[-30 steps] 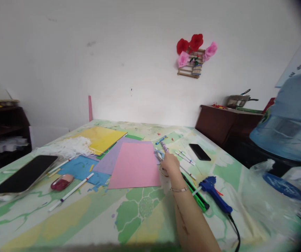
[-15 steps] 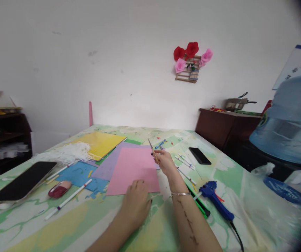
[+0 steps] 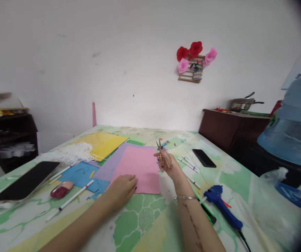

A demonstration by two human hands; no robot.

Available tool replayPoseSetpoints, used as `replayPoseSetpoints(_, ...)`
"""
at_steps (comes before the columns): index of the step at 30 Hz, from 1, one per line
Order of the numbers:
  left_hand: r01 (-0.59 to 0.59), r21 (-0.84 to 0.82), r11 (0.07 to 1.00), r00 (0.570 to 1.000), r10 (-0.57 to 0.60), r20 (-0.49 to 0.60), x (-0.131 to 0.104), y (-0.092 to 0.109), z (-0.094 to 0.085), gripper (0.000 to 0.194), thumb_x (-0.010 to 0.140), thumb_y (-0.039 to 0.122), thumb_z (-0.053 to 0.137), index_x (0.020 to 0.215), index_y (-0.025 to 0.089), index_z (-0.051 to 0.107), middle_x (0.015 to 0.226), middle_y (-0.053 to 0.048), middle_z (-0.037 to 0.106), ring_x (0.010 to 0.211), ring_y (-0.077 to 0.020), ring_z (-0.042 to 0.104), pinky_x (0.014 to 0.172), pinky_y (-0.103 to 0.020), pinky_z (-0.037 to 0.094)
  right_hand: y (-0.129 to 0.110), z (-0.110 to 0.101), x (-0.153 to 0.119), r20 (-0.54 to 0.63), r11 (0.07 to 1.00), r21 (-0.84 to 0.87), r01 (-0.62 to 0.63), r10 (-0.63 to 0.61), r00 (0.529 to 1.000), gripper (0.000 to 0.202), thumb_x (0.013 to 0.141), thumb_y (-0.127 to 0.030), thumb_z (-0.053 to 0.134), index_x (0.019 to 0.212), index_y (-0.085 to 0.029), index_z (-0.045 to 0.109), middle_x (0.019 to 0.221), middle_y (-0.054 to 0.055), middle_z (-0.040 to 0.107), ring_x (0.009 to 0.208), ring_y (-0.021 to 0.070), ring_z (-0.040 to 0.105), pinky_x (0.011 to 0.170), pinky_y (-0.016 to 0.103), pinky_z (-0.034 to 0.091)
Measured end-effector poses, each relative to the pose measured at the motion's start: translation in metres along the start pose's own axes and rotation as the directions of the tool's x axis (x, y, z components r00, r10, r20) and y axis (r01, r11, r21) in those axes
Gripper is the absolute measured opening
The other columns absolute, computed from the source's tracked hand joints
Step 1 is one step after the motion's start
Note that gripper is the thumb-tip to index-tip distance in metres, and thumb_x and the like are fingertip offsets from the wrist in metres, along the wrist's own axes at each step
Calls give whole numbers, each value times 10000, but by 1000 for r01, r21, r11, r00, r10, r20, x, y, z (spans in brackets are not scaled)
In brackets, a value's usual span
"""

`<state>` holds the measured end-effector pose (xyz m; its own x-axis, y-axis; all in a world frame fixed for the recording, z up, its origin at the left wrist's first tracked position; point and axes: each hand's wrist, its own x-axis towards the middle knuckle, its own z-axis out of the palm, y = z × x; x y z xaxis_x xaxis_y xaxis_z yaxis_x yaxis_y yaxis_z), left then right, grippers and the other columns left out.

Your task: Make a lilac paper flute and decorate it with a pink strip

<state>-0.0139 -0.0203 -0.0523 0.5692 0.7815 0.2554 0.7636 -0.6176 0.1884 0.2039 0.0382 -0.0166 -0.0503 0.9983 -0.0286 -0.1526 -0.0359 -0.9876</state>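
On the lower left edge of a pink sheet (image 3: 142,164) rests my left hand (image 3: 122,189), its fingers stretched out flat. My right hand (image 3: 168,166) is raised beside the sheet's right edge, with gold-handled scissors (image 3: 159,144) in its fingers. The scissor blades point up and away from me, slightly parted, with nothing visible between them. Beneath the pink sheet, a purple sheet (image 3: 110,166) sticks out to the left. A blue sheet (image 3: 80,175) with small scraps on it lies farther left.
A yellow pad (image 3: 108,141) and white yarn (image 3: 79,152) lie at the back left. Nearer are a large phone (image 3: 26,182), a maroon oval object (image 3: 62,189) and white markers (image 3: 74,197). To the right are another phone (image 3: 204,158) and a blue glue gun (image 3: 222,206) with a cord.
My left hand has moved left from the sheet's bottom edge and flattened out. My right hand has turned, still holding the scissors, whose blades now show apart. The view has shifted slightly left.
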Motion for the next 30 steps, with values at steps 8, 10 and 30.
replayPoseSetpoints(8,147,-786,601,982,-187,41,33,-10,-34,622,842,303,486,1415,273,245,1511,-165,216,798,-147,668,622,-281,544,-9,21,-30,532,1000,-30,0,16,846,466,738,-588,574,793,-136,669,518,-21,480,406,92,387,396,246,294)
replayPoseSetpoints(10,188,-720,668,982,-127,138,44,-11,-27,619,833,201,472,1408,267,254,1482,-152,291,750,-126,668,587,-256,527,-10,23,-30,505,1000,7,26,-25,863,462,729,-597,585,822,-151,661,550,-19,499,427,97,403,407,248,307)
replayPoseSetpoints(30,367,-99,925,928,-371,-27,99,-64,15,161,879,157,380,915,152,536,893,-82,674,780,-157,599,642,-244,396,-7,-5,-1,-141,951,282,128,-91,986,372,624,-510,704,670,-149,623,509,-52,421,412,55,364,392,215,293)
